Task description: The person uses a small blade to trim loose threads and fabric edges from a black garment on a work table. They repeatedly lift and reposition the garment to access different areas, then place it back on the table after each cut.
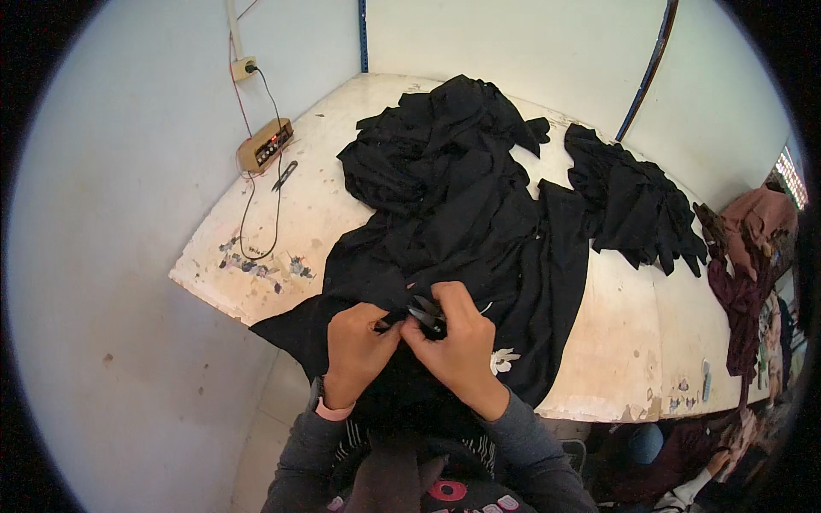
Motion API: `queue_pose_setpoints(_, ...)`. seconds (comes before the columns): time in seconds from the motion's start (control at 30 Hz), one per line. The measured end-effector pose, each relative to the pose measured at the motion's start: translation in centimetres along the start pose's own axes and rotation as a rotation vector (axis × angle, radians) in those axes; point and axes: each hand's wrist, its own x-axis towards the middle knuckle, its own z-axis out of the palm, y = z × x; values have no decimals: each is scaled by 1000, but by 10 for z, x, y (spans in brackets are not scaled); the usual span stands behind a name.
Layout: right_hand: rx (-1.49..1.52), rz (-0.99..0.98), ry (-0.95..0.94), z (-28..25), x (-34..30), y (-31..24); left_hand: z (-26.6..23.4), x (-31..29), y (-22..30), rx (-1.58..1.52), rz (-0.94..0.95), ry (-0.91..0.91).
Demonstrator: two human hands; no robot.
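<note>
Black cloth (445,222) lies in folds over the table and hangs off its front edge toward me. At this near edge my left hand (359,346) is closed, pinching a fold of the cloth. My right hand (453,338) is closed around thread snips (425,315), whose dark metal blades show between the two hands, close to the pinched fold. The fingertips nearly meet, and the exact spot under them is hidden. A white patch or flower-like piece (506,361) lies on the cloth beside my right wrist.
A second black garment pile (629,201) lies right of the main cloth. At the left stand a tan box (267,145) with a red light and cable, another pair of snips (286,175) and thread scraps (256,269). Maroon and pink clothes (753,239) hang at the right, near another person's hand (717,463).
</note>
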Motion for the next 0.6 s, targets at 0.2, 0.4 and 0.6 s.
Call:
queue_pose_setpoints(0.2, 197, 85, 112, -3, 0, -3, 1, -10, 8, -404, 50, 181)
queue_pose_setpoints(0.4, 626, 355, -177, 5, 3, 19, -1, -36, -7, -908, -89, 402)
queue_pose_setpoints(0.6, 394, 12, -530, -17, -24, 16, -17, -26, -25, -902, -198, 720)
